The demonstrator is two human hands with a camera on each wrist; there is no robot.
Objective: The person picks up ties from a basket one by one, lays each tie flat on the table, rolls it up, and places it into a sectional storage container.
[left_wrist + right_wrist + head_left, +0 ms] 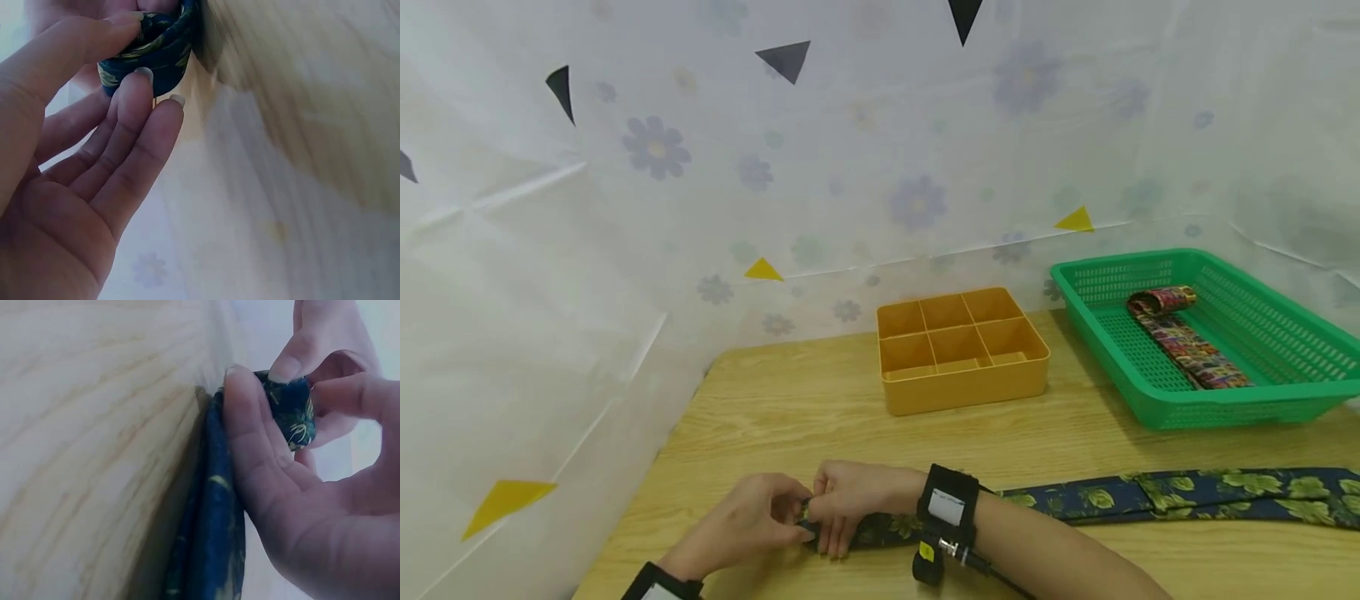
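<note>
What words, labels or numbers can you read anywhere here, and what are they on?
None can be read.
White tag on the right wrist strap: no text can be made out.
Yellow tag below it: too small to tell.
Patterned tie in the green basket: busy print, too small to read.
Dark tie, held by both hands: leaf pattern only.

A pale wooden table (790,417) sits against white floral sheeting (850,167) dotted with black and yellow triangles — soft, even light throughout. On it, a yellow divided box (962,387) and a green basket (1285,400).
</note>
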